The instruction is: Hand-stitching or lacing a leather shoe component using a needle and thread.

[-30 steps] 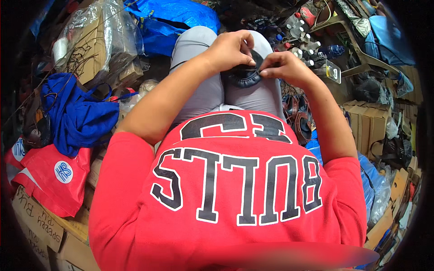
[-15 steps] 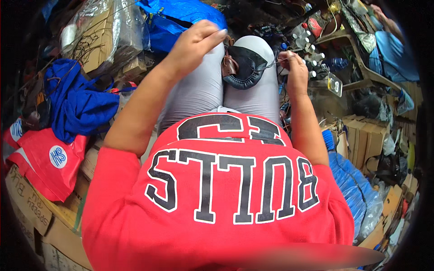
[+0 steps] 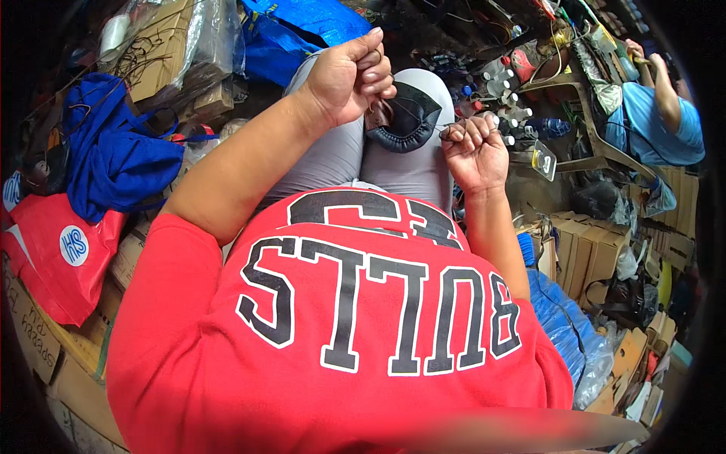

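A black leather shoe (image 3: 409,130) with a gathered, stitched rim and a brown part (image 3: 380,115) on its left side rests against my knees. To its upper left my left hand (image 3: 349,78) is closed, fingers curled, with a dark thread (image 3: 378,55) looped at them. Right of the shoe, my right hand (image 3: 478,153) makes a fist around dark thread that runs from the shoe's edge. What else either fist may hide cannot be made out.
Several capped bottles (image 3: 505,98) stand beyond my right hand, near a chair frame (image 3: 586,91). Blue cloth (image 3: 121,151) and a red bag (image 3: 68,253) lie at left. Flat cardboard pieces (image 3: 586,250) are stacked at right. Another person in a blue shirt (image 3: 658,121) sits at far right.
My left hand has come right, nearer the shoe, and turned with its fingers curled. My right hand has moved lower and slightly left, turning into a fist on the thread.
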Motion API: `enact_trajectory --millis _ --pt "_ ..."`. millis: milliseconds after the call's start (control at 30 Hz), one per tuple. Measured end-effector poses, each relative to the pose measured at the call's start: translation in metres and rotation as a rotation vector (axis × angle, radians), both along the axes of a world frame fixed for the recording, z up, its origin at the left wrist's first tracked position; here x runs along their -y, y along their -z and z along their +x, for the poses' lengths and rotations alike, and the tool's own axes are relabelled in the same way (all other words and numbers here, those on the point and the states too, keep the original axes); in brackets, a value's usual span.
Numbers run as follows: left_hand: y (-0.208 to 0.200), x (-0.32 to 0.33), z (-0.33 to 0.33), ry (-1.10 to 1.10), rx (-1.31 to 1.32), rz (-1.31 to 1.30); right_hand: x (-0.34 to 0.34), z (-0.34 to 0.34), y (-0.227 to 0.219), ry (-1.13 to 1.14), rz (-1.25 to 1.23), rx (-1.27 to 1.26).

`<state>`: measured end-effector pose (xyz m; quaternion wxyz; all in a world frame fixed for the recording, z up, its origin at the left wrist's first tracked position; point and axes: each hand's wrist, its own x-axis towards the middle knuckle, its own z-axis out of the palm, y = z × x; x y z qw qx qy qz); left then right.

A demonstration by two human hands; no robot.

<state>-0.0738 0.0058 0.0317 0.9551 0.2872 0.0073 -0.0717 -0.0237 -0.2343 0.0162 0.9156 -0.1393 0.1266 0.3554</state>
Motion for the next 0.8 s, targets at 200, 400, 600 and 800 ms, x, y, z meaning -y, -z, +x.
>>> enact_trajectory --millis 200,400,600,800 --pt "0.004 -0.023 0.0 -0.074 -0.172 0.071 0.02 0.004 -0.012 -0.068 -0.188 0.246" --pt "0.012 -0.034 0.005 -0.022 -0.218 0.307 0.048 0.01 0.001 -0.192 -0.178 0.361" --pt "0.008 -0.095 -0.025 -0.31 -0.148 1.447 0.14 0.041 -0.005 -0.458 -1.709 1.187" --pt "0.016 0.008 -0.054 -0.161 0.662 1.805 -0.013 0.042 -0.056 -0.623 -1.359 1.384"
